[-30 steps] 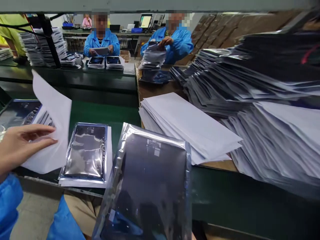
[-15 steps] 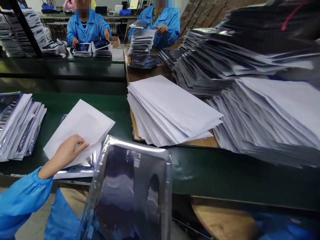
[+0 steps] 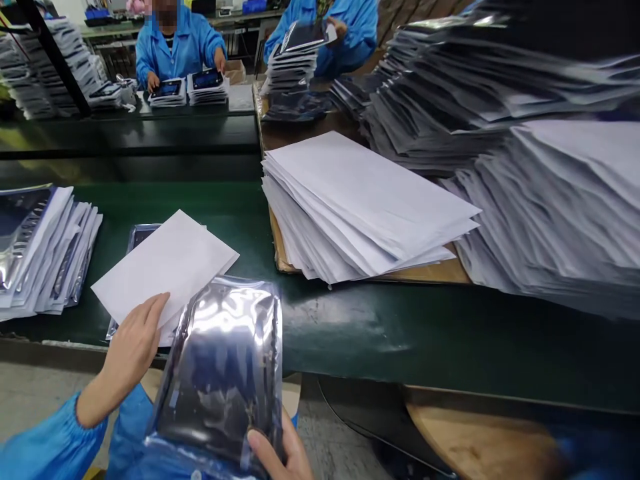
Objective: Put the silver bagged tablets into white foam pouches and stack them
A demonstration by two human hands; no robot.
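My right hand [image 3: 280, 447] grips the lower right corner of a shiny, dark-faced packet in clear plastic [image 3: 225, 373], its thumb on top. The packet tilts over the front edge of the table, its top close to a flat white paper packet [image 3: 170, 267]. That white packet lies askew on another dark, plastic-wrapped packet [image 3: 143, 231], which shows only at its edges. My left hand [image 3: 137, 337] rests at the near edge of the white packet, fingers stretched out, close to the left side of the held packet.
A pile of white packets [image 3: 370, 200] stands on a cardboard sheet [image 3: 425, 272]. Taller piles [image 3: 560, 220] rise at right. More packets [image 3: 50, 253] are stacked at left. Across the green table [image 3: 350, 327], two people in blue jackets [image 3: 175, 47] handle similar stacks. A wooden stool [image 3: 480, 433] stands below.
My right hand has come into view on the dark packet, which has moved left and tilted. My left hand has shifted toward me, its fingers straighter. A co-worker across the table has lifted a packet.
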